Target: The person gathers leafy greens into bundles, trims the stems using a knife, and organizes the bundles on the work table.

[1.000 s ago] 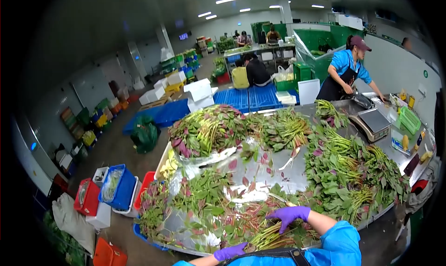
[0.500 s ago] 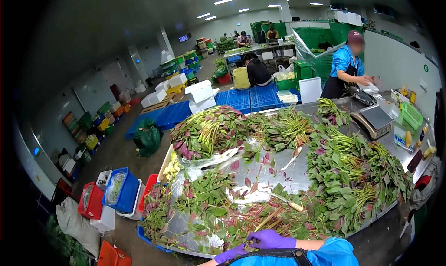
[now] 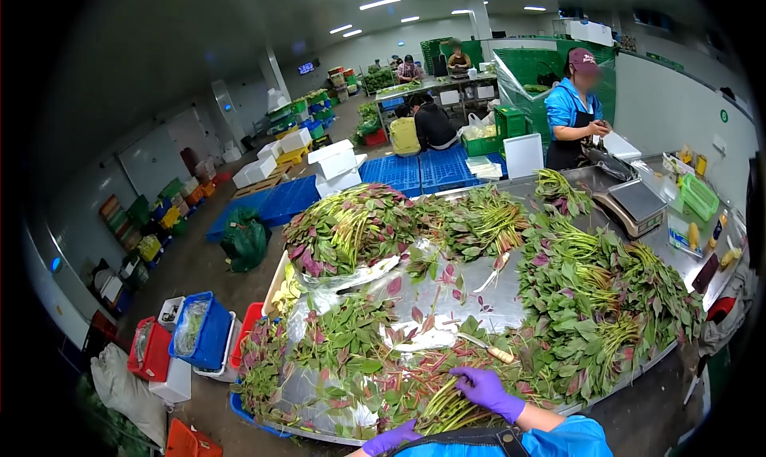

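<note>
A bunch of amaranth greens (image 3: pixel 445 409) with green stems is at the table's near edge, close to my body. My right hand (image 3: pixel 485 391), in a purple glove, has its fingers curled on the upper stems. My left hand (image 3: pixel 391 439), gloved alike, grips the lower left side of the same bunch; its fingertips are partly hidden. Beyond the bunch lies a knife (image 3: pixel 499 353) with a light handle. Loose leaves and reddish stems (image 3: pixel 411 367) are scattered around it. A crumpled white plastic piece (image 3: pixel 431 333) lies left of the knife.
Large amaranth piles stand at the back left (image 3: pixel 351 225) and right (image 3: pixel 598 297) of the metal table (image 3: pixel 499 317). A scale (image 3: pixel 636 201) and green basket (image 3: pixel 700 196) sit far right. A co-worker (image 3: pixel 576 110) stands behind. Crates (image 3: pixel 203 329) stand on the floor left.
The stem bunch now shows between my hands. My right hand has moved up and right, away from my left hand. The co-worker's hands have shifted too.
</note>
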A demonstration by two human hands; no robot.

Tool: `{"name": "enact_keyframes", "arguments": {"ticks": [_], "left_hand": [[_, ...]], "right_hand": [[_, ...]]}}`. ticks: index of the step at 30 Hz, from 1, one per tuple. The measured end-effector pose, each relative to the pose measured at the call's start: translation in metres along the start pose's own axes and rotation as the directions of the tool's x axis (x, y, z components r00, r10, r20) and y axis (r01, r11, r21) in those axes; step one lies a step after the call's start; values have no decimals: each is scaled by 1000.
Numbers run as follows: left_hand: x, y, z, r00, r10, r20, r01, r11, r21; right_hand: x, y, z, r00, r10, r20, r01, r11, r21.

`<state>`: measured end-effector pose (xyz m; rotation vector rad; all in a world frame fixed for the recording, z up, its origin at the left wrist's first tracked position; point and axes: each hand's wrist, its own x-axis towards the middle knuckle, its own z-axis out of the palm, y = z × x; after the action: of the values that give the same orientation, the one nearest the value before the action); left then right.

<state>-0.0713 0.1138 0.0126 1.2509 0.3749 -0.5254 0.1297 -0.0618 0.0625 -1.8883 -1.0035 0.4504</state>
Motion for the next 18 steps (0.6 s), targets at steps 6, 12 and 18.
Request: {"name": "enact_keyframes", "arguments": {"ticks": [6, 12, 18], "left_hand": [[19, -12, -4, 995, 61, 74, -62, 998, 2], [2, 22, 17, 998, -36, 57, 36, 999, 2], [6, -1, 4, 998, -60, -25, 63, 993, 99]], "right_hand": [[-18, -30, 17, 937, -243, 250, 244, 969, 27], [-3, -9, 1, 951, -144, 275, 61, 955, 289], [7, 36, -53, 983, 137, -127, -152, 981, -122]]}}
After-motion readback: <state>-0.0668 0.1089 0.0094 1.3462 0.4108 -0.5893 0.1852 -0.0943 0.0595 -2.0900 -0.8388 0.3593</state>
